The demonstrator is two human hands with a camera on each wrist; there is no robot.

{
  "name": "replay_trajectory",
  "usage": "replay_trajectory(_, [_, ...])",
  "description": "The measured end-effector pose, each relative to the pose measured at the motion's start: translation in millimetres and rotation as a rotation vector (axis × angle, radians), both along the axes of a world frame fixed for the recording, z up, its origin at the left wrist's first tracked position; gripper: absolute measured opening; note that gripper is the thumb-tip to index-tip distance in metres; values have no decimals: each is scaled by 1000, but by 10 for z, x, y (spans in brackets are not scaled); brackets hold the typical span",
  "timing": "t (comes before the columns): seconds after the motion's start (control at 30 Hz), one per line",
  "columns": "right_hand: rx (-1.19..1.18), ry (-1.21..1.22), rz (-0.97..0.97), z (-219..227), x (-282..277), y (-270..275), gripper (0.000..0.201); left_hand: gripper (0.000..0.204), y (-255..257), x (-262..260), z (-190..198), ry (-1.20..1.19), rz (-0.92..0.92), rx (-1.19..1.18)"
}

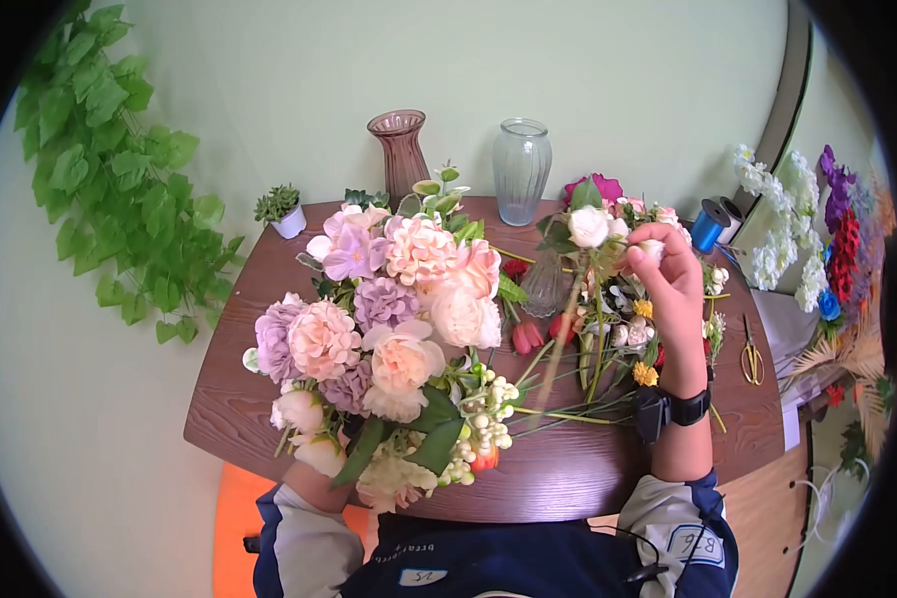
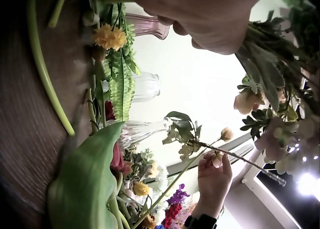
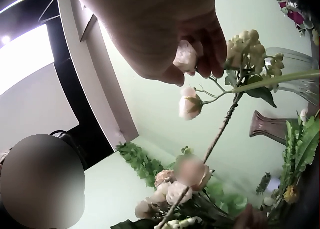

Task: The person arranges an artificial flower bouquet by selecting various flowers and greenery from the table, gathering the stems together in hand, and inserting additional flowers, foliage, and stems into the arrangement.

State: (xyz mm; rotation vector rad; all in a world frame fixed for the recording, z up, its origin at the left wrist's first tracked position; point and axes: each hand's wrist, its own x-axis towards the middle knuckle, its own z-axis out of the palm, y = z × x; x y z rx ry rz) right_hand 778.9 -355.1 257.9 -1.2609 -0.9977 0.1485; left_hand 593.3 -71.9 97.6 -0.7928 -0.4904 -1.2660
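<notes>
A large bouquet of pink, lilac and cream artificial flowers leans over the table's left half. My left hand grips its stems; in the head view the blooms hide that hand. Raised over the table's right side, my right hand pinches a small white rose head between thumb and fingers. That head belongs to a branching rose spray, whose other white rose and leaves stand left of the fingers. The spray's brown stem slants down toward the bouquet, free of the right hand.
A pink glass vase and a clear glass vase stand at the back. Loose flowers and stems, including red tulips, cover the table's right half. Scissors and a blue ribbon spool lie at the right edge.
</notes>
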Motion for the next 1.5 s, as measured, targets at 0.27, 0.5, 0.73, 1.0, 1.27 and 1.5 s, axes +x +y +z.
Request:
replay_trajectory(0.27, [-85,49,88,4,-34,15,21,24,-55,77,30,-17,-13,32])
replay_trajectory(0.5, [-535,-467,-302,-111,-77,91,46,26,-138,208,54,-43,-36,58])
replay_trajectory(0.73, [-1022,-737,-293,-432,-147,203,35,27,-146,273,133,-67,-43,102])
replay_trajectory(1.0, [-1303,-895,-190,-825,-35,287,18,28,-91,110,190,-91,21,145])
replay_trajectory(1.27, [-921,-626,-343,-191,16,-1,12,30,-11,-104,263,-113,106,193])
replay_trajectory(1.5, [-741,-813,-718,-60,186,-293,10,31,-77,-128,256,-129,136,217])
